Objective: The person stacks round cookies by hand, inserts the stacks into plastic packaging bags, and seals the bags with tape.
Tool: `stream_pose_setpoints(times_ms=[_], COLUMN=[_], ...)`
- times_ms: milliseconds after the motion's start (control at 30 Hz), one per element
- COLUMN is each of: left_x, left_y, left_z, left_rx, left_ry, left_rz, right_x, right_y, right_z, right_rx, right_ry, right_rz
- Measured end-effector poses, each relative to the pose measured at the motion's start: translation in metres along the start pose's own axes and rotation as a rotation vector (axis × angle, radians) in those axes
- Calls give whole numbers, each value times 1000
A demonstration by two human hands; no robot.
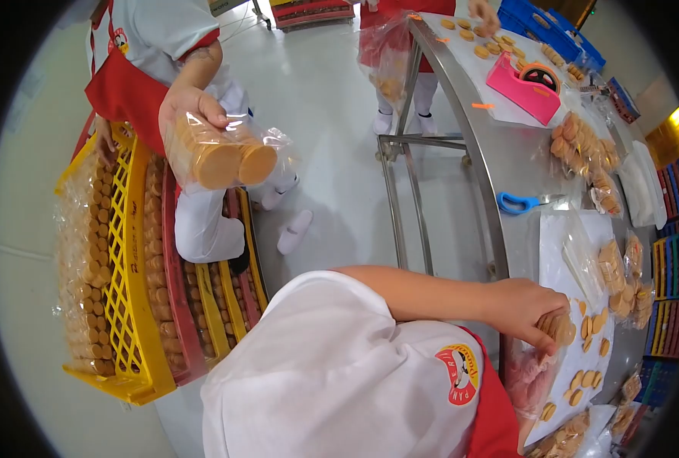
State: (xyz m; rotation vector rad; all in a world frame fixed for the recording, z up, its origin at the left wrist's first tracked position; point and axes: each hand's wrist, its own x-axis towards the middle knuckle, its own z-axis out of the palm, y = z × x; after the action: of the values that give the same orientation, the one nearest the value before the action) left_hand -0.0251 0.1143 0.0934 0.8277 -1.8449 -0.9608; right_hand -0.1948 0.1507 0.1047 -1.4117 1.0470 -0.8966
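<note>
Clear plastic, probably slippery, covers the right hand; its finger spacing cannot be told. The left hand has its fingers closed around a stack of tan biscuits, in view below the blue-handled scissors. The stack looks light, stiff and brittle, best held gently around its sides. Left of the scissors, beyond a co-worker's hand gripping a bagged pair of stacks, a yellow crate contains bagged biscuits; above them, a blue crate holds more biscuits.

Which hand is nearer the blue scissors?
Left. Left hand is below the blue scissors in view; right hand is farther below, seen through a plastic bag.
</note>
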Motion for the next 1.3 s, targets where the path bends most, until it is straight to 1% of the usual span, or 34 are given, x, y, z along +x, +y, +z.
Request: stream_pose_setpoints(times_ms=[67, 100, 167, 200, 267, 300, 367, 400, 467, 500, 567, 700, 767, 800, 900, 933, 1033, 1133, 1200, 1267, 1300], left_x=[-2, -3, -3, -4, -5, -6, -7, -8, -9, -10, -11, -11, -13, -12, -11, -11, -8, -9, -11, -13, -13], left_y=[1, 1, -2, -2, -1, 1, 2, 3, 4, 5, 6, 9, 8, 8, 9, 10, 13, 16, 20, 18, 18], left_z=[-3, -2, 2, 4, 6, 7, 10, 12, 11, 10, 10, 9, 12, 13, 17, 17, 14, 11, 8, 6, 6], left_rx=[-81, -125, -155, -168, -161, -156, -168, -175, -157, -150, -145, -200, -198, -193, -154, -135, -99, -120, -139, -116, -105], left_ry=[-18, -28, -18, -10, -31, -41, -26, -18, -32, -36, -50, -83, -73, -70, -51, -49, -52, -60, -60, -41, -38], left_rz=[-51, -78, -73, -72, -88, -96, -92, -89, -86, -85, -91, -144, -94, -66, 32, 3, -68, -98, -113, -112, -112], right_x=[-1, -8, -16, -13, -15, -13, -14, -14, -16, -17, -19, -24, -24, -23, -25, -26, -28, -28, -30, -27, -25], right_y=[-1, 0, 14, 20, 29, 4, -18, -22, -5, 27, 41, 41, 43, 29, 25, 27, 31, 16, 0, 1, 7], right_z=[-4, -10, -29, -35, -40, -12, 10, 13, 1, -24, -35, -34, -39, -27, -25, -26, -22, -14, -3, -4, -11], right_rx=[-368, -372, -344, -314, 140, 568, 996, 993, 1051, 1106, 1133, 1062, 988, 930, 925, 950, 705, 605, 477, 372, 331], right_ry=[-32, 19, 22, -25, 85, 240, 327, 261, 18, -161, -332, -219, -160, -148, -194, -224, -151, 15, 136, 90, -12], right_rz=[-51, 44, 103, 66, 159, 286, 412, 411, 352, 291, 221, 225, 232, 224, 208, 205, 156, 236, 285, 225, 145])
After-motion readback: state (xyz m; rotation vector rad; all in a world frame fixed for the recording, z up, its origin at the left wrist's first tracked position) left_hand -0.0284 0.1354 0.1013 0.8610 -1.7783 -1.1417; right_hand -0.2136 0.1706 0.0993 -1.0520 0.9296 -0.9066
